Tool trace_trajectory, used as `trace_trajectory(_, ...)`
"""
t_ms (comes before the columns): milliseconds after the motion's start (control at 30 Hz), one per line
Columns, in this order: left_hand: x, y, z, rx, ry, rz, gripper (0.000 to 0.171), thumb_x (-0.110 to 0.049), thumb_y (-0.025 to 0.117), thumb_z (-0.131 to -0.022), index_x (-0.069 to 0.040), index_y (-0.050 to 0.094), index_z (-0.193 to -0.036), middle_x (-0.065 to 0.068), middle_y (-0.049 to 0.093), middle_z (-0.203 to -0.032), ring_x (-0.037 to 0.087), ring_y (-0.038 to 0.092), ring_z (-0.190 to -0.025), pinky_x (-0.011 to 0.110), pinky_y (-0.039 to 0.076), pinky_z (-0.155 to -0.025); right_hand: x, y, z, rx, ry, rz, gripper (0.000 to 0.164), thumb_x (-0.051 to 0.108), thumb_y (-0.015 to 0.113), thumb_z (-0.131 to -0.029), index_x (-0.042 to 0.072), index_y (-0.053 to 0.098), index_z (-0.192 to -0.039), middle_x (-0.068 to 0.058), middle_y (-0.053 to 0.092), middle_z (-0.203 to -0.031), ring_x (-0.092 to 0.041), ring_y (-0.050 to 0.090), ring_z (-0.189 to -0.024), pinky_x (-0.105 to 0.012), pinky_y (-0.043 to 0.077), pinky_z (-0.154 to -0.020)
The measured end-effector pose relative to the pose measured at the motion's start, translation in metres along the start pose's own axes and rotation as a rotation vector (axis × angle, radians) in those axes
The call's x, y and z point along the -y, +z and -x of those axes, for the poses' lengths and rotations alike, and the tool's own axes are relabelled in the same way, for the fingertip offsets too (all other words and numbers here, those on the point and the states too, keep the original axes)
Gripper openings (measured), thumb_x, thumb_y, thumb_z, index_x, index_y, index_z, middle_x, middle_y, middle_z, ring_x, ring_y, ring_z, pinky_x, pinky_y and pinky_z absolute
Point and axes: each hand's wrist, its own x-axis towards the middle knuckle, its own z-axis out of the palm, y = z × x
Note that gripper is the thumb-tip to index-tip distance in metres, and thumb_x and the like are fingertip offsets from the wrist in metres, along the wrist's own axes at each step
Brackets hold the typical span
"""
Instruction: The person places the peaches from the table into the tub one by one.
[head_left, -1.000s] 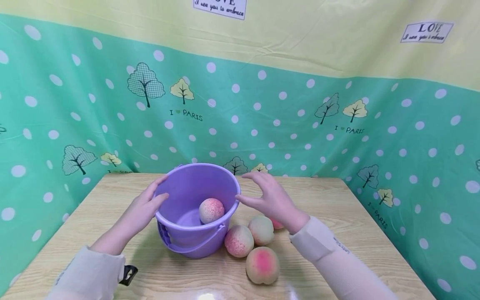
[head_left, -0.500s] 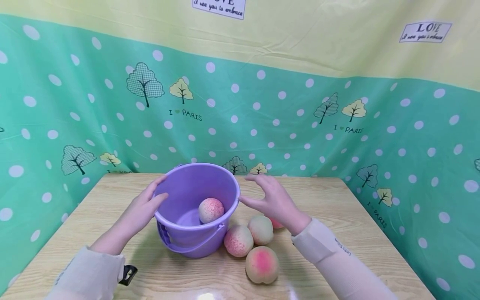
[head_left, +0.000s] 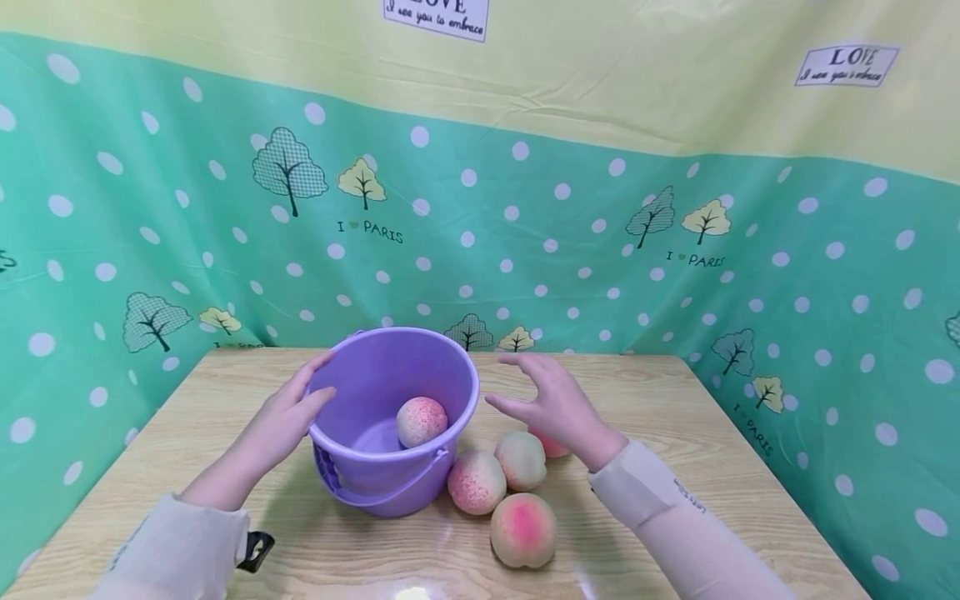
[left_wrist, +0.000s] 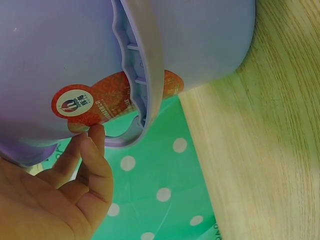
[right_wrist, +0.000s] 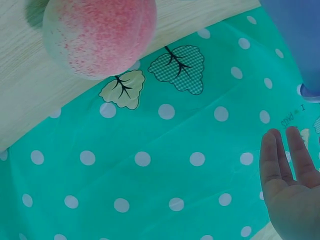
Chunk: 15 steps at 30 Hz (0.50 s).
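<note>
A purple bucket point(head_left: 423, 487) stands on the wooden table with a pink-and-white peach point(head_left: 422, 422) inside. My left hand point(head_left: 281, 421) holds its left rim, thumb over the inside and fingers outside. In the left wrist view the fingertips point(left_wrist: 92, 132) rest at the outer wall, near a red label point(left_wrist: 102, 97) and the hanging purple handle point(left_wrist: 152, 75). My right hand point(head_left: 558, 408) is off the right rim, fingers spread and holding nothing. Below it sit a speckled peach point(head_left: 477, 482), a pale peach point(head_left: 522, 461), a pink-centred peach point(head_left: 523, 531) and a partly hidden pink peach point(head_left: 551, 446).
Wood-grain table point(head_left: 645, 400) extends on both sides of the bucket. Behind it hangs a green and yellow curtain point(head_left: 480, 208) with white dots and printed trees, which also closes in the left and right sides.
My right hand has moved slightly right, away from the bucket's rim. The left hand, bucket and peaches stay where they were.
</note>
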Motion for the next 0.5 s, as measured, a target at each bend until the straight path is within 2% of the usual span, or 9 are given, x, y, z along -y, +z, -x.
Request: trace_trajectory(500, 0.0001, -0.0005, 0.0002, -0.003, -0.004, 0.003, 0.065, -0.037, 0.037, -0.106, -0.015, 0.010, -0.161, 0.028, 0.020, -0.161, 0.054, 0.041, -0.133, 0.064, 0.047, -0.099, -0.0035, 0.0008, 0.0014, 0.018, 0.048, 0.009, 0.057, 0.047, 0.073, -0.086, 0.017, 0.060, -0.133, -0.002, 0.060, -0.138, -0.027, 0.053, -0.132, -0.051, 0.046, -0.108)
